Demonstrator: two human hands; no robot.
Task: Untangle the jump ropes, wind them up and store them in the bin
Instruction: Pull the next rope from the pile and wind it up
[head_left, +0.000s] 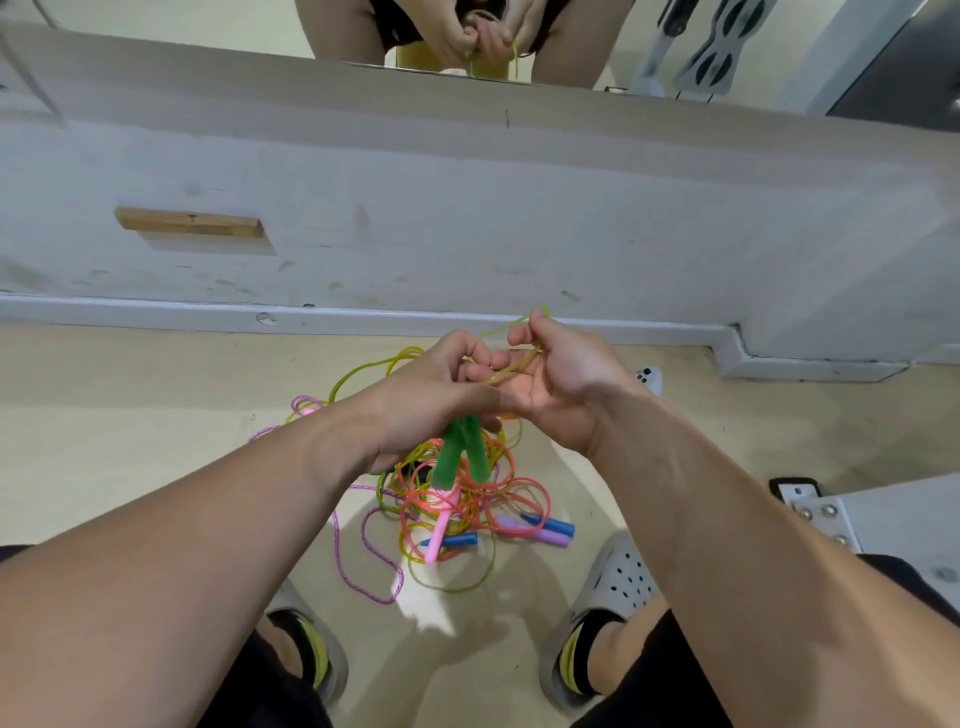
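at the middle of the frame the left hand (415, 395) curls its fingers round two green handles (462, 457) that point down. the right hand (561, 395), touching it, pinches a thin yellow-green rope (514, 369) whose strand crosses its palm. below them, in the lower middle, the tangled ropes (467, 504) lie heaped on the floor (156, 415), with a pink handle (441, 530) and blue handles (550, 525) among them.

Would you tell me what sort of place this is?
Probably a small gym room: a wall mirror, what looks like exercise equipment at top right, and jump ropes heaped on the floor.
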